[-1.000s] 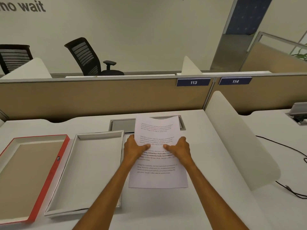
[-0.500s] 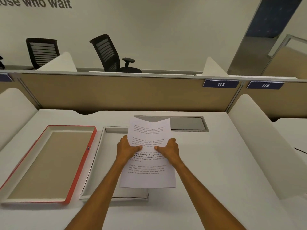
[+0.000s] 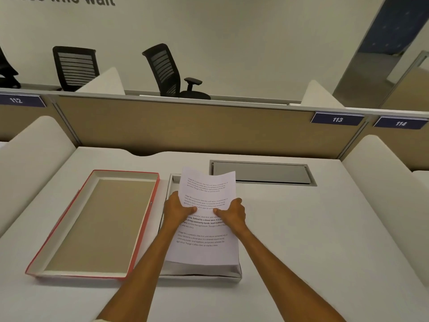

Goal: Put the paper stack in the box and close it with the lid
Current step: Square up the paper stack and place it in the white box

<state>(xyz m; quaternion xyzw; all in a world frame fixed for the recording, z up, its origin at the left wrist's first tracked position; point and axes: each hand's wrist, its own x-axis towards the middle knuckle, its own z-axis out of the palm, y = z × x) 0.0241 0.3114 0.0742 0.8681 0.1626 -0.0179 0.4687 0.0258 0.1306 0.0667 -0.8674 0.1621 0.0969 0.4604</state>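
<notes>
Leftward goes the paper stack (image 3: 204, 219), carried from the open desk (image 3: 313, 240) beside the box to a spot right over the white box (image 3: 238, 274), which sits near the middle of the desk toward its front edge. A second ago the sheets hung over bare desk to the right of that box; now they cover nearly all of it, with only the far left corner and the near rim peeping out. That looks like the carry is all but done and the lowering is what comes next.

Both arms reach straight forward, roughly parallel, from the front edge of the desk. The left hand (image 3: 177, 209) clamps the stack's left edge, thumb lying on the printed top sheet, fingers tucked beneath. The right hand (image 3: 233, 213) mirrors it on the right edge, thumb on top, fingers under. So each hand is pinching the stack, not spread flat. The far end of the sheets curls upward, past the box's far rim, and whether the near end already touches the box floor I cannot tell; a shadow lies below it.

Just beside the box on its left, close to the desk's left edge, lies the red-edged lid (image 3: 148, 219), open side up, untouched. Closing is not yet begun
</notes>
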